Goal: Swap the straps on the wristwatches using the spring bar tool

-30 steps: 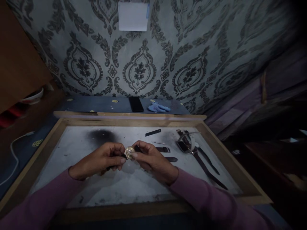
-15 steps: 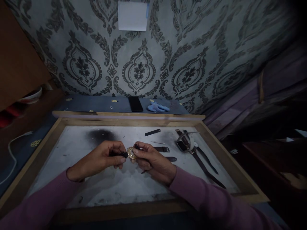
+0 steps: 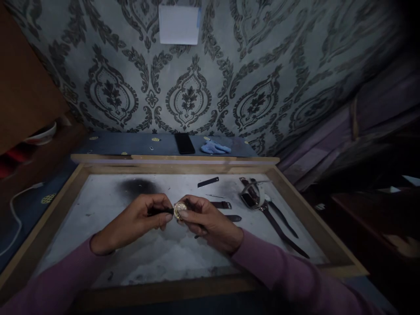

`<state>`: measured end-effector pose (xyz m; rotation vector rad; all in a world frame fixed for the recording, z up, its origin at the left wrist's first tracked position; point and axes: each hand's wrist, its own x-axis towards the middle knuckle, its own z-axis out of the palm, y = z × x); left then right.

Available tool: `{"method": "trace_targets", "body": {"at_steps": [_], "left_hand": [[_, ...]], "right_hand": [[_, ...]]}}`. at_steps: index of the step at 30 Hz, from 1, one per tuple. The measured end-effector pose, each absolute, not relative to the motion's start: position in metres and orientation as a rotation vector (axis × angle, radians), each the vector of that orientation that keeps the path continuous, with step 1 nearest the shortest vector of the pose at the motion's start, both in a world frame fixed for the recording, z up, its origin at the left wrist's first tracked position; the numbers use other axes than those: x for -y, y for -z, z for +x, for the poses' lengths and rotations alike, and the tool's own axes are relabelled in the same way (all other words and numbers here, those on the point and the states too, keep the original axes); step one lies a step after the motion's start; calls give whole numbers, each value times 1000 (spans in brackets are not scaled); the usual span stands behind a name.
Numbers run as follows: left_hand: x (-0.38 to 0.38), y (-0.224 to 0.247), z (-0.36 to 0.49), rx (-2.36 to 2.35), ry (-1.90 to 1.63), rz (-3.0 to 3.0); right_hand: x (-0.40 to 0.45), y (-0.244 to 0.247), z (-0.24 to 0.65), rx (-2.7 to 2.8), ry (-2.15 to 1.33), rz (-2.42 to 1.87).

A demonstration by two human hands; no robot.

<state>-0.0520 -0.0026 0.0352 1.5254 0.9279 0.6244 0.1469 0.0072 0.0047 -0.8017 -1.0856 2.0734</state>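
Above the middle of the tray, a gold-coloured wristwatch (image 3: 180,210) is held between both hands. My right hand (image 3: 205,221) is closed around the watch case, its thumb lying over the dial's lower edge. My left hand (image 3: 141,216) pinches a black strap (image 3: 160,211) at the left side of the case; whether strap and case are joined I cannot tell. Just beyond my right hand lie a dark watch strap piece (image 3: 222,204) with a buckle and another strap end (image 3: 234,218), partly hidden by the hand.
The wooden-framed tray (image 3: 177,160) has a white surface. On it are a dark flat blade (image 3: 208,182), a thin metal tool (image 3: 215,195), a square-faced watch (image 3: 250,200) and dark-handled pliers (image 3: 284,218). Behind the frame lie a black phone (image 3: 184,143) and a blue cloth (image 3: 215,147).
The watch case has turned so its dial faces up toward me more. Both hands keep their hold and have barely shifted; the view has tilted slightly.
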Motion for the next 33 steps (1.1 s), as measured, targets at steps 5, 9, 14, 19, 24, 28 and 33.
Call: {"method": "trace_targets", "body": {"at_steps": [5, 9, 14, 19, 24, 28, 33], "left_hand": [[13, -28, -50, -1099, -837, 2120], [21, -22, -47, -1125, -1099, 2523], [25, -23, -45, -1213, -1156, 2611], [25, -23, -46, -1257, -1145, 2539], [24, -23, -46, -1258, -1139, 2520], [25, -24, -46, -1261, -1136, 2535], [26, -22, -45, -1244, -1108, 2600]], "right_hand": [[-2, -6, 148, 1436, -1663, -810], [4, 0, 149, 1534, -1421, -738], [9, 0, 151, 1611, -1227, -646], [9, -6, 150, 1665, -1074, -586], [9, -8, 148, 1682, -1119, -614], [10, -10, 147, 1671, -1236, -718], [10, -8, 141, 1395, -1566, -811]]}}
